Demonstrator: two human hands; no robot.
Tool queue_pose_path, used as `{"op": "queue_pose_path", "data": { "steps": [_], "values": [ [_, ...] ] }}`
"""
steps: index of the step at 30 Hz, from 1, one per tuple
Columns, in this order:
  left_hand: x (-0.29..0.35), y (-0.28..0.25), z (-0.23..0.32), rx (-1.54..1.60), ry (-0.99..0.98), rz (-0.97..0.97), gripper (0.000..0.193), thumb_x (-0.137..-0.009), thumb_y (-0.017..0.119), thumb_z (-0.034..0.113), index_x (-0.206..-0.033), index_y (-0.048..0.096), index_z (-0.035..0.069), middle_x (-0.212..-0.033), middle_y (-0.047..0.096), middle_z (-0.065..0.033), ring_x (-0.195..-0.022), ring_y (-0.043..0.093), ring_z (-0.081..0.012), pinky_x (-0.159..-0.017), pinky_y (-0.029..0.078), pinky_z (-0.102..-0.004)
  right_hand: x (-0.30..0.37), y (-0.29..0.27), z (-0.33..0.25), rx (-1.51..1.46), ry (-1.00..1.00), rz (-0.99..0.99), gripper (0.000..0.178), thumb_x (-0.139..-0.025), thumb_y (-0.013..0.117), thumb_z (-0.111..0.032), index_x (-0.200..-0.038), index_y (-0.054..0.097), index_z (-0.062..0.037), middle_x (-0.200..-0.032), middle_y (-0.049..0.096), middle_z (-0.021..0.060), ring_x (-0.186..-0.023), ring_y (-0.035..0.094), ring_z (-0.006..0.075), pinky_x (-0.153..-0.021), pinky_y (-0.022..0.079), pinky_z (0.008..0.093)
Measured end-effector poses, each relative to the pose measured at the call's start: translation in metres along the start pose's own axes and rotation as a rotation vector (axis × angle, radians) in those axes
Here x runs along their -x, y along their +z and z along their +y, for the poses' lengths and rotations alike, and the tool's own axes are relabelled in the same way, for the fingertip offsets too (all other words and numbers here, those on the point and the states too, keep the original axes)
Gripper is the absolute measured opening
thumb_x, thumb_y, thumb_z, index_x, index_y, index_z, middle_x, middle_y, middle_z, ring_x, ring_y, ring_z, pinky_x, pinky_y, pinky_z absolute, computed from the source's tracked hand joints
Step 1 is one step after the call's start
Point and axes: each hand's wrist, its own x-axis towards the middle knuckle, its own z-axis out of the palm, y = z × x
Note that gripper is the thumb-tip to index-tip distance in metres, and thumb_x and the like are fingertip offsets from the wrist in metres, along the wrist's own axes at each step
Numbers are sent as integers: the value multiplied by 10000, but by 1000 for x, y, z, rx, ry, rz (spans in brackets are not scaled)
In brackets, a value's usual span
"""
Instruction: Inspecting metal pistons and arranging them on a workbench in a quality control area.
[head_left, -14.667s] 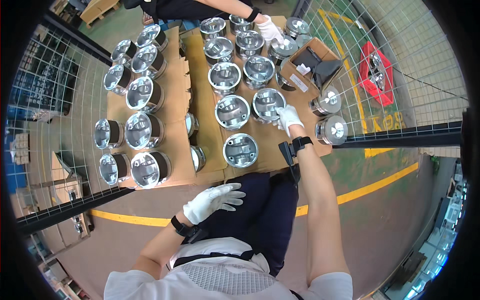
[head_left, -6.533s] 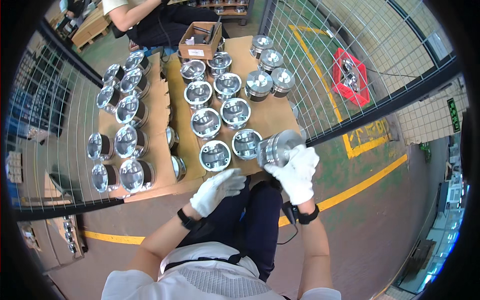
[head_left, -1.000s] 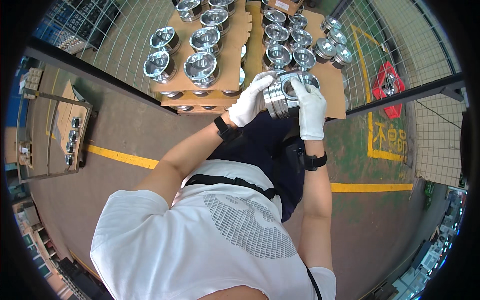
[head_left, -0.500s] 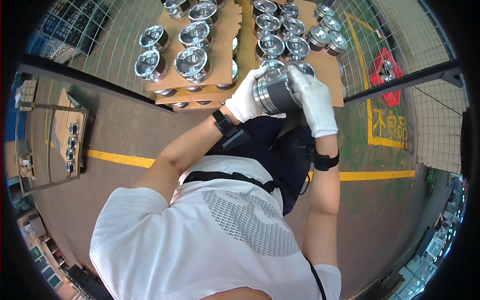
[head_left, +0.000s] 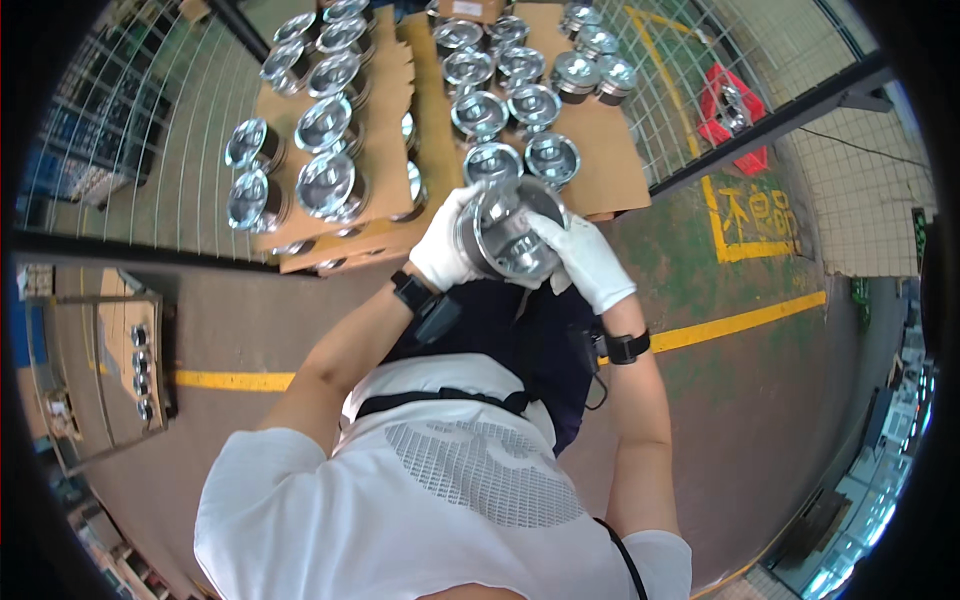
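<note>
A metal engine piston (head_left: 497,232) is held up in front of my waist, just off the near edge of the cardboard. Its shiny round end is turned up toward me. My left hand (head_left: 443,245), in a white glove, wraps the left side of the piston. From the right, my white-gloved right hand (head_left: 588,262) grips it too, with fingers laid across the shiny end. Its fingers under the piston are partly hidden. Right behind the held piston, other pistons (head_left: 493,163) stand on the cardboard sheet (head_left: 600,165).
Several pistons (head_left: 328,185) stand on the left cardboard stack (head_left: 385,190), with more layers below. Wire mesh panels and a dark frame bar (head_left: 150,252) flank the stacks. A red bin (head_left: 745,150) with metal parts is at right. A rack (head_left: 105,300) with pistons stands far left.
The piston has been turned from its side so its round end faces me. Both hands have shifted left and slightly nearer, and the view has swung right.
</note>
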Motion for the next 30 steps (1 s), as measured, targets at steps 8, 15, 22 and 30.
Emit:
{"op": "queue_pose_path", "data": {
  "steps": [8,15,22,30],
  "values": [
    [-38,15,-3,654,-522,-216,660,-977,492,543,-1472,417,112,-1515,417,-180,-1364,420,-424,-1107,291,-692,-22,-66,13,-247,153,265,264,-918,683,-289,-985,688,-34,-678,648,60,-397,530,118,-329,373,243],
    [-37,-11,0,348,-539,-224,686,-1012,488,457,-1542,273,80,-1523,387,-220,-1351,457,-377,-1080,422,-533,-113,-163,60,-228,56,535,226,-968,602,-232,-1017,619,-11,-672,646,84,-391,536,132,-328,376,254],
    [-13,-42,0,248,-593,-85,686,-1013,495,445,-1535,285,53,-1508,409,-226,-1346,468,-367,-1085,420,-497,-215,-189,124,-120,151,598,227,-978,571,-218,-1061,593,-7,-606,607,92,-389,541,160,-339,410,307],
    [-27,-55,1,273,-655,82,615,-1037,484,404,-1521,332,57,-1462,480,-183,-1308,513,-314,-1068,437,-450,-261,-185,173,-145,349,578,227,-970,601,-230,-1024,589,-10,-582,600,94,-396,553,187,-356,421,308]
  ]
}}
